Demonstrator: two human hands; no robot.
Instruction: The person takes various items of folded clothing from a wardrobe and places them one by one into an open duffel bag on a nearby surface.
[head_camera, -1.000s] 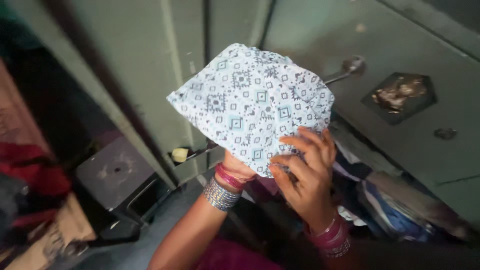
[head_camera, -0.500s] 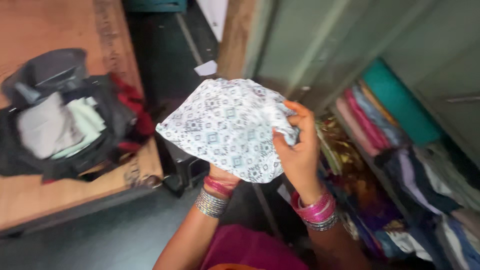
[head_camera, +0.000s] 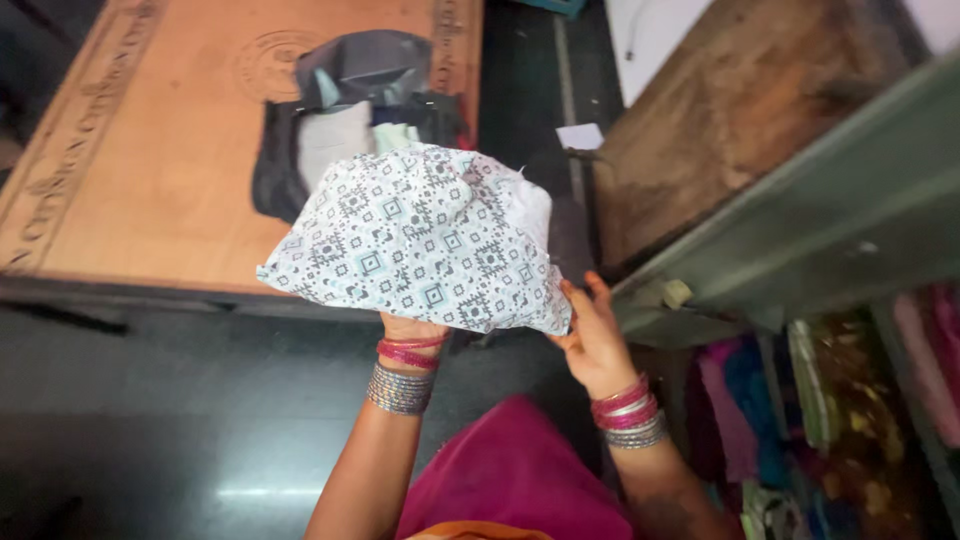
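A folded white cloth (head_camera: 420, 235) with a blue-grey geometric print is held up in front of me. My left hand (head_camera: 408, 327) is under it, mostly hidden, with red and silver bangles on the wrist. My right hand (head_camera: 592, 335) grips the cloth's lower right corner and also wears pink bangles. The cloth hangs over the dark floor, in front of an orange board.
An orange wooden board (head_camera: 150, 170) lies at the upper left with a dark pile of clothes (head_camera: 345, 110) on it. A green metal cupboard door (head_camera: 800, 250) stands open at the right. Folded colourful fabrics (head_camera: 800, 420) fill its shelves. A brown wooden surface (head_camera: 740, 110) is behind.
My view has swung left from the cupboard toward the board. Both hands have carried the cloth along. My right hand has slid from the cloth's upper edge to its lower right corner.
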